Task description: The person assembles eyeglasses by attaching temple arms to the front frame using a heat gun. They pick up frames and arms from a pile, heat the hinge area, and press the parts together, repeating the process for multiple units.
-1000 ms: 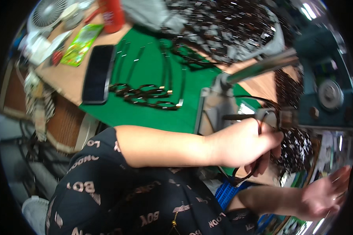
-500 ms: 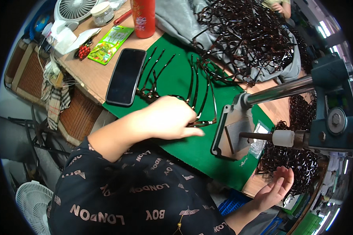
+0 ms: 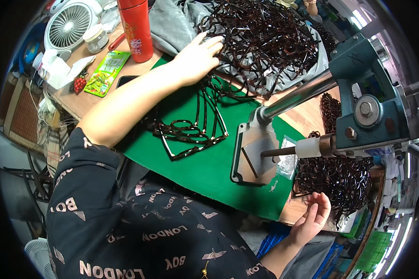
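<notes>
My left hand [image 3: 196, 59] reaches across the green mat [image 3: 209, 186] to the near edge of a big pile of dark brown glasses frames [image 3: 260, 37]. Its fingers are spread, and I see nothing held in them. Below that forearm, several dark glasses frames [image 3: 186, 152] lie together on the mat, some with their temples stretched away from me. My right hand [image 3: 312, 217] rests palm up at the table's right edge, fingers loosely bent and apart. Close by it lies a second heap of dark frames [image 3: 335, 186].
A teal hand press [image 3: 354, 60] with a metal post stands at the right, its base plate [image 3: 265, 174] on the mat beside a clear plastic bag [image 3: 287, 160]. Back left are a red bottle [image 3: 137, 35], a green packet [image 3: 107, 74], a jar [image 3: 96, 39], a fan [image 3: 72, 25] and a partly covered phone [image 3: 125, 80].
My left hand has moved from the frames on the mat to the far pile, uncovering those frames. Its forearm now covers most of the phone. The right hand keeps about the same pose. The view has shifted.
</notes>
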`<action>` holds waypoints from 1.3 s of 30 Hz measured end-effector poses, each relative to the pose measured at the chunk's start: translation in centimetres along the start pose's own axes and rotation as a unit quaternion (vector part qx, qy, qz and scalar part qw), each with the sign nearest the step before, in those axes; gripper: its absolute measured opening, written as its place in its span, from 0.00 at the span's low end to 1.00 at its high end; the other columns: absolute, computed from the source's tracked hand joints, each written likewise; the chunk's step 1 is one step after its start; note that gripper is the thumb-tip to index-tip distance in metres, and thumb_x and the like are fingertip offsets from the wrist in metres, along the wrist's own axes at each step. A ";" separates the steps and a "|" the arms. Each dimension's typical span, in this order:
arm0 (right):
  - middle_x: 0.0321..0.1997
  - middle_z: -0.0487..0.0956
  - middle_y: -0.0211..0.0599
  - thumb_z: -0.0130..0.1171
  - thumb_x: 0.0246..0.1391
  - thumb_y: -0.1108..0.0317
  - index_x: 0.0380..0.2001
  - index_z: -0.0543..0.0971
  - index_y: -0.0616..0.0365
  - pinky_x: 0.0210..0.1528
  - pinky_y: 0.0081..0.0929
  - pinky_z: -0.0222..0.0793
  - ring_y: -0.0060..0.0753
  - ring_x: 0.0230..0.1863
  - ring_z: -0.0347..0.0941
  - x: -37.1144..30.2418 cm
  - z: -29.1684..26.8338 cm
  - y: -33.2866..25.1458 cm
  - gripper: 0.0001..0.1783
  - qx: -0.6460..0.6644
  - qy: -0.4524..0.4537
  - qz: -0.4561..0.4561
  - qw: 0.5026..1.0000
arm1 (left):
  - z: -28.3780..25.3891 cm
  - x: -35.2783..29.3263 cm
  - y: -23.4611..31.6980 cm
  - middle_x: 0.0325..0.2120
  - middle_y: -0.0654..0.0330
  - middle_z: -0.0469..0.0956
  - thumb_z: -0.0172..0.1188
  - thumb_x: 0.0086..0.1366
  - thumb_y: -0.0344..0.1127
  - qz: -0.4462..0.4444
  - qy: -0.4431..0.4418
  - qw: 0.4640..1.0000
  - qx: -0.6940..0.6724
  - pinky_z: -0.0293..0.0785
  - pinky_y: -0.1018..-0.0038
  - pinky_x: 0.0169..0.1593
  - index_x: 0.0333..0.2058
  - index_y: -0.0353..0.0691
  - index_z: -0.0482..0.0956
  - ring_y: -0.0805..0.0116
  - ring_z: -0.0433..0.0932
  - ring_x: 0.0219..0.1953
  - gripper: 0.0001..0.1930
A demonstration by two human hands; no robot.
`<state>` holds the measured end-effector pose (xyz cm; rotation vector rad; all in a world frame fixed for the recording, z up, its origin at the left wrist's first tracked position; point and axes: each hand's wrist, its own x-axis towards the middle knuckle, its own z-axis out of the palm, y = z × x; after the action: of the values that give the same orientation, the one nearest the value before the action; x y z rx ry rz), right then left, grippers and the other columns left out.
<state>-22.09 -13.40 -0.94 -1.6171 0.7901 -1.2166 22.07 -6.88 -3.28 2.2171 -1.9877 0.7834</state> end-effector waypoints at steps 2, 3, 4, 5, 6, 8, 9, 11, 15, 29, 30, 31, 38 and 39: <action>0.43 0.73 0.41 0.45 0.55 0.78 0.48 0.67 0.66 0.46 0.25 0.64 0.29 0.42 0.69 -0.3 -0.2 0.2 0.16 -0.008 0.006 0.005 1.000 | -1.5 1.2 -0.9 0.53 0.54 0.67 0.52 0.53 0.32 0.021 0.176 0.984 -0.032 0.52 0.56 0.62 0.24 0.40 0.71 0.54 0.59 0.60 0.03; 0.43 0.73 0.40 0.46 0.55 0.78 0.47 0.68 0.66 0.46 0.25 0.64 0.29 0.41 0.69 -0.3 -0.2 0.3 0.15 -0.001 0.010 0.014 1.000 | -3.1 2.1 -1.0 0.52 0.54 0.67 0.53 0.52 0.31 0.027 0.204 0.978 -0.044 0.54 0.58 0.61 0.24 0.40 0.71 0.54 0.60 0.60 0.02; 0.43 0.73 0.40 0.46 0.55 0.78 0.47 0.68 0.66 0.46 0.25 0.64 0.29 0.41 0.69 -0.3 -0.1 0.4 0.15 0.003 0.007 0.018 1.000 | -4.6 2.8 -0.9 0.52 0.54 0.67 0.54 0.52 0.30 0.033 0.231 0.971 -0.056 0.56 0.60 0.60 0.24 0.40 0.71 0.53 0.60 0.59 0.02; 0.43 0.73 0.40 0.47 0.55 0.77 0.46 0.68 0.66 0.46 0.25 0.64 0.29 0.41 0.69 -0.1 0.2 0.4 0.14 0.007 -0.003 0.020 1.000 | -4.8 3.4 -1.6 0.52 0.54 0.68 0.55 0.51 0.28 0.049 0.227 0.971 -0.054 0.59 0.61 0.59 0.24 0.41 0.71 0.52 0.62 0.58 0.02; 0.42 0.73 0.40 0.47 0.55 0.77 0.46 0.68 0.66 0.45 0.25 0.64 0.29 0.40 0.69 -0.2 0.4 0.4 0.14 0.011 -0.012 0.023 1.000 | -4.7 3.7 -1.8 0.50 0.55 0.69 0.54 0.51 0.25 0.050 0.251 0.965 -0.052 0.63 0.63 0.56 0.27 0.41 0.71 0.54 0.65 0.56 0.04; 0.42 0.74 0.40 0.49 0.55 0.76 0.45 0.69 0.65 0.44 0.25 0.65 0.29 0.39 0.70 -0.5 1.0 0.5 0.14 0.016 -0.034 0.009 0.999 | -6.0 3.6 -0.9 0.48 0.57 0.70 0.53 0.52 0.22 -0.064 0.133 0.960 -0.236 0.67 0.68 0.52 0.32 0.42 0.72 0.55 0.68 0.52 0.09; 0.42 0.74 0.40 0.49 0.54 0.75 0.45 0.69 0.65 0.43 0.25 0.65 0.28 0.39 0.70 -0.4 1.2 0.6 0.14 0.021 -0.049 0.006 0.999 | -5.8 3.9 -1.1 0.47 0.57 0.69 0.51 0.54 0.21 -0.023 0.206 0.951 -0.229 0.69 0.70 0.49 0.38 0.44 0.72 0.58 0.71 0.49 0.14; 0.42 0.74 0.39 0.50 0.54 0.75 0.44 0.69 0.64 0.42 0.24 0.66 0.27 0.38 0.70 -0.6 1.6 0.7 0.13 0.020 -0.065 0.016 0.998 | -5.3 4.7 -1.1 0.45 0.60 0.72 0.50 0.54 0.19 -0.026 0.257 0.893 -0.368 0.71 0.76 0.43 0.41 0.42 0.73 0.67 0.73 0.47 0.16; 0.41 0.74 0.38 0.50 0.54 0.76 0.42 0.70 0.64 0.40 0.21 0.66 0.26 0.37 0.71 -0.9 2.2 0.8 0.11 0.014 -0.093 0.038 0.995 | -5.6 5.2 -0.2 0.29 0.62 0.68 0.52 0.60 0.26 -0.142 0.232 0.781 -0.562 0.76 0.76 0.32 0.50 0.41 0.63 0.72 0.73 0.31 0.20; 0.41 0.74 0.47 0.51 0.58 0.57 0.48 0.67 0.71 0.38 0.21 0.69 0.28 0.37 0.72 -1.0 9.4 -1.5 0.26 0.216 -0.380 0.210 0.875 | -14.2 -0.2 8.4 0.30 0.55 0.76 0.51 0.54 0.32 0.139 0.027 0.909 -0.391 0.72 0.71 0.27 0.38 0.38 0.71 0.58 0.77 0.30 0.12; 0.41 0.74 0.50 0.48 0.58 0.52 0.50 0.64 0.72 0.38 0.21 0.69 0.29 0.37 0.72 -1.2 10.4 -1.3 0.30 0.297 -0.386 0.237 0.841 | -15.2 -1.2 9.9 0.30 0.54 0.74 0.54 0.53 0.34 0.118 -0.083 0.893 -0.427 0.73 0.68 0.28 0.40 0.38 0.69 0.55 0.76 0.31 0.14; 0.42 0.73 0.51 0.47 0.59 0.51 0.50 0.63 0.72 0.37 0.21 0.70 0.30 0.37 0.73 -1.2 11.0 -1.1 0.31 0.309 -0.408 0.243 0.824 | -15.1 -1.8 10.7 0.30 0.54 0.73 0.54 0.53 0.36 0.096 -0.123 0.870 -0.468 0.72 0.68 0.28 0.41 0.39 0.68 0.55 0.76 0.31 0.16; 0.30 0.73 0.39 0.41 0.62 0.62 0.39 0.70 0.65 0.25 0.19 0.67 0.27 0.25 0.72 -2.1 13.3 -1.0 0.15 0.353 -0.367 0.305 0.805 | -16.0 -5.0 12.7 0.37 0.54 0.72 0.60 0.47 0.37 0.165 -0.003 0.934 -0.316 0.72 0.79 0.25 0.47 0.38 0.70 0.69 0.74 0.28 0.26; 0.30 0.74 0.39 0.40 0.62 0.63 0.38 0.70 0.65 0.26 0.19 0.68 0.26 0.26 0.72 -1.7 13.2 -0.8 0.15 0.375 -0.389 0.295 0.788 | -16.5 -5.1 12.1 0.33 0.54 0.73 0.61 0.46 0.36 0.141 -0.087 0.921 -0.353 0.73 0.76 0.29 0.46 0.37 0.71 0.68 0.74 0.27 0.25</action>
<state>-10.09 -7.73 -1.73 -0.9193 0.1682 -0.2453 5.06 1.95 5.56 1.6364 -2.2143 -0.1449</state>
